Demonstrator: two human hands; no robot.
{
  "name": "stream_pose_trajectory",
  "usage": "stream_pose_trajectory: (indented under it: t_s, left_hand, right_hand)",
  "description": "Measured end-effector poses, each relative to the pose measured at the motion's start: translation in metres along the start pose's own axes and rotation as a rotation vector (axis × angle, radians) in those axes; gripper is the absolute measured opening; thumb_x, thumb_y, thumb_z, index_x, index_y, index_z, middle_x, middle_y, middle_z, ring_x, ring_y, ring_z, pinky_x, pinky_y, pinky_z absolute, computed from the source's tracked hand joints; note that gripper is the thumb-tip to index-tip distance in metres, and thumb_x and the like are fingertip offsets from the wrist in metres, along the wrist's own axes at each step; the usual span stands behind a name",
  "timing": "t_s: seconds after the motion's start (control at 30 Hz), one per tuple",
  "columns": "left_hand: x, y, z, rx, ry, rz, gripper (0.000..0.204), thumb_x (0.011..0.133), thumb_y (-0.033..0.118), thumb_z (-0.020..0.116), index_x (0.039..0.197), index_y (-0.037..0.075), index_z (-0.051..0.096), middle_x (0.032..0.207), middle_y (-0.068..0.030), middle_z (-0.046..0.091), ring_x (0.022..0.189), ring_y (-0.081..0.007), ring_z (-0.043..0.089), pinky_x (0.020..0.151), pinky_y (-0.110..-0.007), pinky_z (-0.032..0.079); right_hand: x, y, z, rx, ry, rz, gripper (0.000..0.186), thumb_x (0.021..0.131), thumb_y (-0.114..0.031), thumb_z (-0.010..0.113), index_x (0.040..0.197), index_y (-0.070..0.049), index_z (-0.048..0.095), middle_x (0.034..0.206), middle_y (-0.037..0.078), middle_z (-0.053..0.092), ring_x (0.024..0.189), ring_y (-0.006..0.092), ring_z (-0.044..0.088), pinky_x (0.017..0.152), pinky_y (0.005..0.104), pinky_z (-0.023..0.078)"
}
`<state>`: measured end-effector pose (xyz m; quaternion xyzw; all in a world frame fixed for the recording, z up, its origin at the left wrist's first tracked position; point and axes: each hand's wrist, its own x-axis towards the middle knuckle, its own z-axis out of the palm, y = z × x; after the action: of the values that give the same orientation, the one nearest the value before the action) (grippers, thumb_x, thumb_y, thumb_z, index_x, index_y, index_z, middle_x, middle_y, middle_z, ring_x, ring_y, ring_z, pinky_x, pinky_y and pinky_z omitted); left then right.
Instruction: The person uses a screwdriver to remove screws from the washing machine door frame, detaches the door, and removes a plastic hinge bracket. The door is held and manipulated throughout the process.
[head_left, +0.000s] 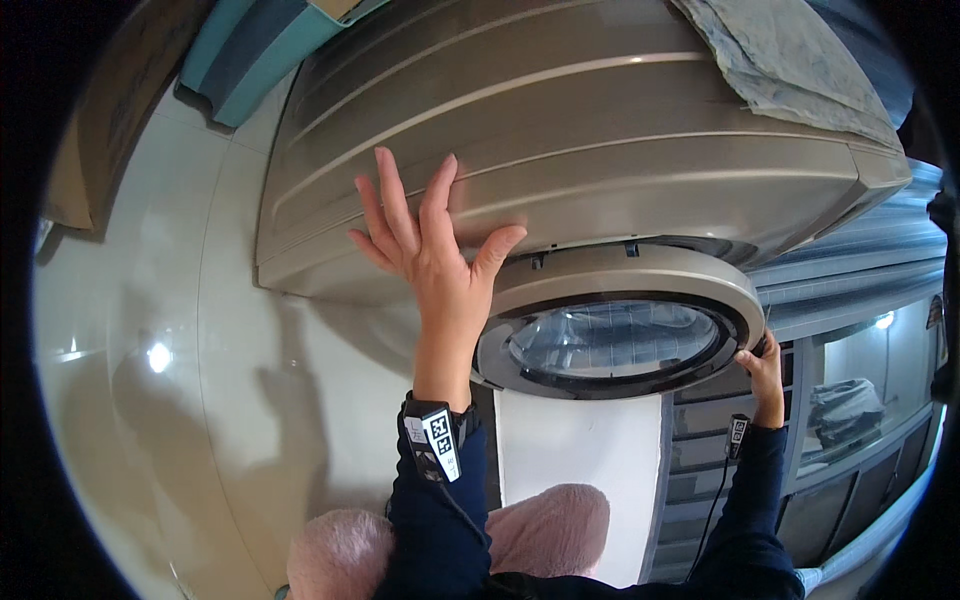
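Observation:
A beige front-loading washing machine (600, 110) fills the upper middle of the head view. Its round door (590, 270) has a glass window inside a dark ring and juts out toward me, with small dark slots along its rim. My left hand (430, 230) is open with the fingers spread, in front of the machine's ribbed side panel; whether the palm rests on it I cannot tell. At the door's right edge, my right hand (765, 375) is closed on the rim, its thumb on the front and its fingers mostly hidden behind.
A grey-green cloth (790, 65) lies on the machine at upper right. Teal plastic containers (250, 60) and a brown cardboard box (120, 130) stand at upper left. Glossy tiles (160, 430) cover the floor. At right are a blue-grey curtain (850, 255) and a glass-fronted cabinet or window (860, 400).

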<state>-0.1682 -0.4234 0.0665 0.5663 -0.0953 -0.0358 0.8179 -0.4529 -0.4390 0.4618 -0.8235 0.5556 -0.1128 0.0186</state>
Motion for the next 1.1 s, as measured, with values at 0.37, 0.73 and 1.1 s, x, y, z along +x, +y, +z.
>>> stream_pose_trajectory:
  t_s: [0.37, 0.73, 1.1]
  left_hand:
    - [0.002, 0.002, -0.007, 0.035, -0.004, 0.003, 0.075, 0.075, 0.069, 0.063, 0.133, 0.023, 0.053, 0.160, -0.0120, 0.017, 0.145, -0.0445, 0.008, 0.107, -0.071, -0.001]
    - [0.005, 0.002, -0.007, 0.059, -0.012, 0.007, 0.077, 0.080, 0.073, 0.053, 0.136, 0.021, 0.050, 0.160, -0.0118, 0.016, 0.146, -0.0406, 0.009, 0.109, -0.069, -0.003]
    - [0.007, -0.001, -0.004, 0.084, -0.035, 0.014, 0.075, 0.081, 0.072, 0.052, 0.137, 0.022, 0.048, 0.159, -0.0142, 0.017, 0.146, -0.0436, 0.007, 0.109, -0.068, -0.001]
  right_hand:
    - [-0.005, -0.011, 0.005, 0.035, -0.018, -0.031, 0.054, 0.072, -0.027, 0.086, 0.111, -0.003, 0.059, 0.084, -0.004, 0.062, 0.065, 0.0010, 0.048, 0.054, 0.0155, 0.035]
    - [-0.005, -0.010, 0.003, 0.026, -0.025, -0.046, 0.052, 0.072, -0.028, 0.086, 0.110, -0.003, 0.060, 0.088, -0.003, 0.063, 0.073, 0.0043, 0.054, 0.065, 0.0187, 0.043]
    - [-0.001, -0.010, 0.009, 0.064, -0.039, -0.128, 0.047, 0.075, -0.022, 0.084, 0.109, 0.000, 0.060, 0.091, -0.001, 0.063, 0.081, 0.0063, 0.057, 0.072, 0.0203, 0.048]
